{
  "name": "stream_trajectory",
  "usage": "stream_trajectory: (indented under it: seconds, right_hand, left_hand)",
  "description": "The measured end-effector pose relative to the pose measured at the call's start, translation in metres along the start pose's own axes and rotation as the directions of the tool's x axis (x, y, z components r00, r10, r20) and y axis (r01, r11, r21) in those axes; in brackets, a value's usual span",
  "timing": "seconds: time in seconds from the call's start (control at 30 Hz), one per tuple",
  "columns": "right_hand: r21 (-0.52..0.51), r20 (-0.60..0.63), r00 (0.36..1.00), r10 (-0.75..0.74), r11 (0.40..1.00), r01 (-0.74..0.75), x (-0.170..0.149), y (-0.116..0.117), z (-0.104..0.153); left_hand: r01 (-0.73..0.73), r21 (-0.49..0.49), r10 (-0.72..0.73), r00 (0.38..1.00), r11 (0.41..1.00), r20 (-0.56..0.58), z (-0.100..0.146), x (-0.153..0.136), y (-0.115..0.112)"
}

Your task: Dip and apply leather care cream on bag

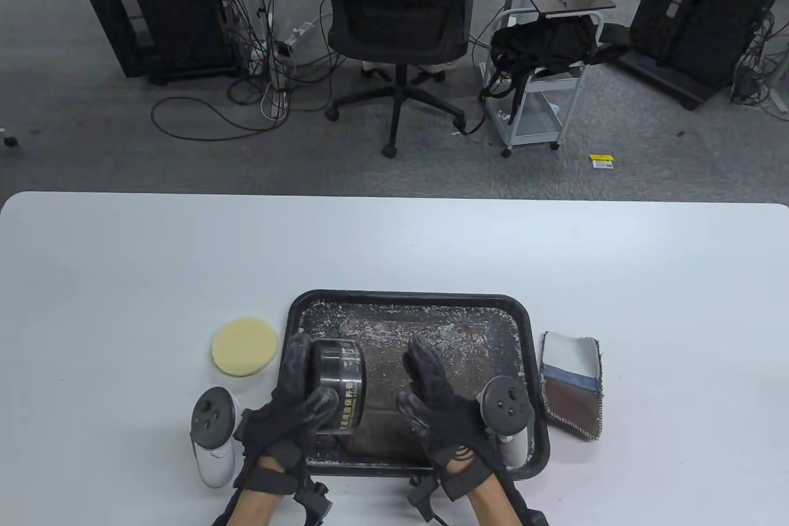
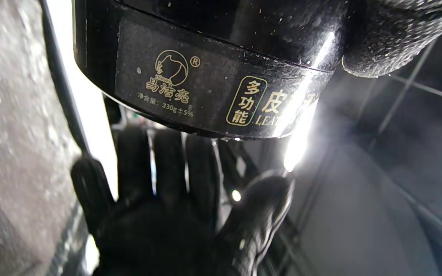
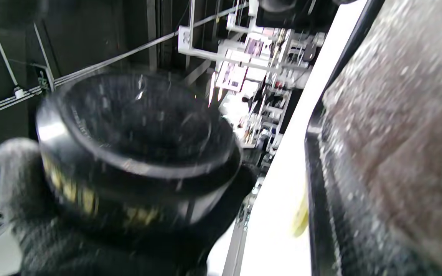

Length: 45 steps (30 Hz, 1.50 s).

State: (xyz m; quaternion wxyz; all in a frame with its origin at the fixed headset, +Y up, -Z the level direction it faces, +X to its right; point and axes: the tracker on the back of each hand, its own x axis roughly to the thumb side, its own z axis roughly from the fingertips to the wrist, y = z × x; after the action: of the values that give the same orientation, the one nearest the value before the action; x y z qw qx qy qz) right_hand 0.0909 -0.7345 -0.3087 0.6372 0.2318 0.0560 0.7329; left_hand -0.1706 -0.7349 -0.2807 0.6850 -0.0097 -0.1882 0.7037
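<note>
1. Table view: the left hand [image 1: 290,409] grips the black jar [image 1: 338,383], fingers and thumb curled round its wall, holding it above the near left part of the tray [image 1: 524,328]. The jar lies on its side, its long axis running left to right. The right hand [image 1: 439,404] hangs just right of it, fingers spread, holding nothing. The sponge [image 1: 245,346] lies on the table left of the tray, a pouch [image 1: 571,384] to its right
2. Left wrist view: the jar's labelled wall [image 2: 205,88] fills the top; the right palm [image 2: 175,214] faces it, apart
3. Right wrist view: blurred, the jar's round end [image 3: 140,126] faces this hand, so it is probably the one to twist the lid off
</note>
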Motion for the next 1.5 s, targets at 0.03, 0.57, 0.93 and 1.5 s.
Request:
stream_trajectory:
  seconds: [0.03, 0.57, 0.93, 1.5]
  right_hand:
    - [0.026, -0.001, 1.0, -0.014, 1.0, 0.014, 0.0, 0.006, 0.0]
    - [0.074, 0.041, 0.999, 0.008, 0.997, -0.011, 0.018, 0.02, 0.004]
    - [0.009, 0.188, 0.906, 0.38, 0.921, -0.389, 0.03, 0.023, 0.007]
    - [0.108, -0.136, 0.961, -0.241, 0.96, 0.257, -0.001, 0.012, 0.003]
  left_hand:
    - [-0.011, -0.026, 0.011, 1.0, 1.0, 0.018, -0.001, -0.001, -0.007]
    - [-0.188, -0.206, 0.179, 0.982, 0.96, -0.06, -0.004, -0.012, -0.038]
    - [-0.559, -0.207, 0.454, 0.798, 0.803, -0.397, 0.001, -0.039, -0.036]
    - [0.284, -0.414, -0.243, 0.958, 0.865, 0.149, -0.013, -0.002, -0.03]
